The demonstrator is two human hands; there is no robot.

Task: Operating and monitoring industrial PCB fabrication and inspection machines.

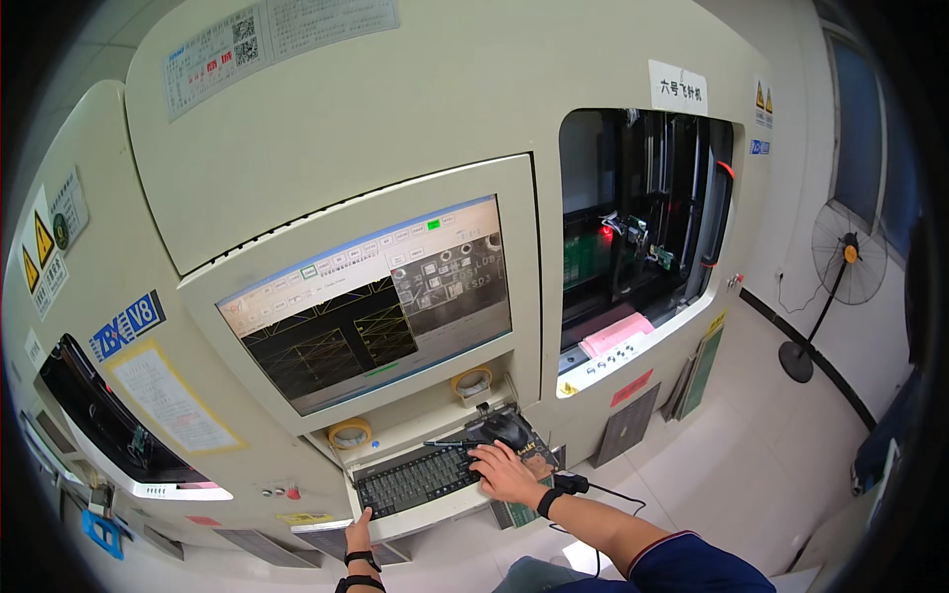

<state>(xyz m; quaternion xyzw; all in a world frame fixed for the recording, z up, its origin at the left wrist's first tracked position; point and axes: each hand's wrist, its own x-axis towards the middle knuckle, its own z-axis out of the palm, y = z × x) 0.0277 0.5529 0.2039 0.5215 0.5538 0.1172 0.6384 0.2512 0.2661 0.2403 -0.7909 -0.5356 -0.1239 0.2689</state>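
A black keyboard (415, 481) lies on a pull-out tray (435, 514) below the machine's screen (371, 306). My right hand (506, 474) rests over the keyboard's right end, fingers stretched out and apart, holding nothing. Just beyond its fingertips sits a black mouse (506, 429), on a dark patterned pad (537, 463). Along the keyboard's back edge lies a dark pen (450, 443). At the tray's front left corner is my left hand (359, 536); its thumb is on the edge and its other fingers are mostly hidden below.
Two tape rolls, one left (349, 433) and one right (472, 382), stand on the ledge under the screen. Right of it, a machine window (643, 217) shows a red light and a green board. Panels (628, 425) lean below. A standing fan (840, 262) is at far right.
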